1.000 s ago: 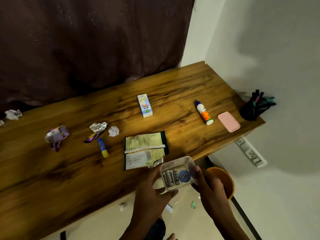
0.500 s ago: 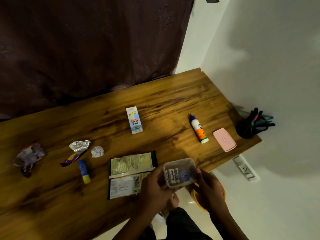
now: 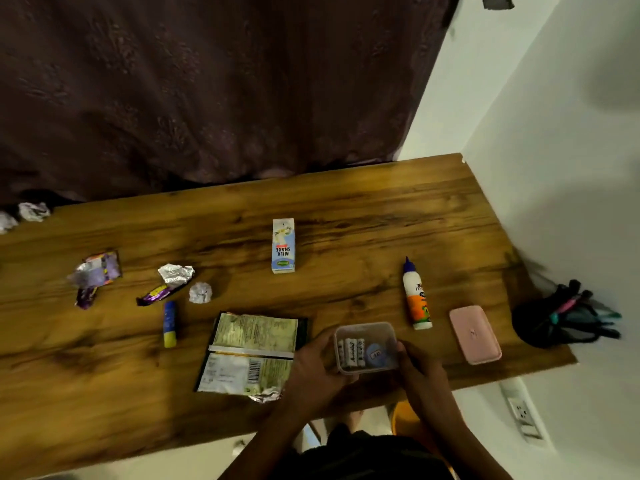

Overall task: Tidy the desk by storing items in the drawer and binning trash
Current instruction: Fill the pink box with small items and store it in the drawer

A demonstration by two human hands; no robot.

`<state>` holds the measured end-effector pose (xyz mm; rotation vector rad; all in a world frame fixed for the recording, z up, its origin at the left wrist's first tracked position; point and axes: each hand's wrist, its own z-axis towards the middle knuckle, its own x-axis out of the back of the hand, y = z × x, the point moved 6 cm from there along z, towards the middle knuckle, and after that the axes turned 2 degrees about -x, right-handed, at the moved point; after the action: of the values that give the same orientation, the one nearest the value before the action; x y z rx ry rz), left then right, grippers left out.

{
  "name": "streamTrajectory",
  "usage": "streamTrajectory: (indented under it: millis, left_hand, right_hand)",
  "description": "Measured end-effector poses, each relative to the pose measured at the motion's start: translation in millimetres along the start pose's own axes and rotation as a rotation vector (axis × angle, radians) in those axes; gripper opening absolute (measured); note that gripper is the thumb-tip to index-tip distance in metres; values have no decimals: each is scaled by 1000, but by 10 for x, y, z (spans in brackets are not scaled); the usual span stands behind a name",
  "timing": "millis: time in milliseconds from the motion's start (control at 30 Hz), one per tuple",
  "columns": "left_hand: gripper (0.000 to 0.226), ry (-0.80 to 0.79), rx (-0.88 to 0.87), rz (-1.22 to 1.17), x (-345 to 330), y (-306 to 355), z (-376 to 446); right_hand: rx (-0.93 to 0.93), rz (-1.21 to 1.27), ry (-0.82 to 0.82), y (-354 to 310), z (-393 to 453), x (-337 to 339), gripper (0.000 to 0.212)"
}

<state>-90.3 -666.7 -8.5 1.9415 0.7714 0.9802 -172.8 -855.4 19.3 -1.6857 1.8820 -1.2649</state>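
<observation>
Holding clear plastic container [image 3: 366, 347] of batteries between both hands over desk [image 3: 346, 209] front edge: left hand [image 3: 313, 368] fingers curled on left wall, right hand [image 3: 420, 370] fingers clamped on right wall. Glue bottle [image 3: 416, 295] just right of container.

We hold the clear container [image 3: 365, 346] between both hands: our left hand [image 3: 313, 370] curls around its left side, our right hand [image 3: 417, 370] grips its right side, forearms converging below it.

I note a glossy wood-grain desk [image 3: 346, 209], a translucent plastic container [image 3: 366, 346], crinkled foil wrappers [image 3: 175, 274], and a matt pink case [image 3: 475, 334].
</observation>
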Motion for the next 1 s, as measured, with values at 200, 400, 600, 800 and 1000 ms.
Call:
streamTrajectory:
  millis: [200, 400, 600, 800, 1000]
  left_hand:
    - [77, 34, -27, 0, -89, 23, 32]
    - [76, 91, -56, -13, -101, -27, -3]
    - [73, 109, -93, -28, -111, -21, 17]
    - [74, 92, -89, -48, -125, -38, 23]
    - [74, 77, -75, -75, -142, -43, 33]
  right_hand:
    - [25, -117, -55, 48, 191, 81, 44]
    - [12, -193, -112, 22, 233, 105, 44]
    - [230, -445, 239, -207, 192, 721, 26]
    - [118, -825, 377, 69, 529, 1245, 67]
    - [59, -886, 358, 261, 736, 1289, 66]
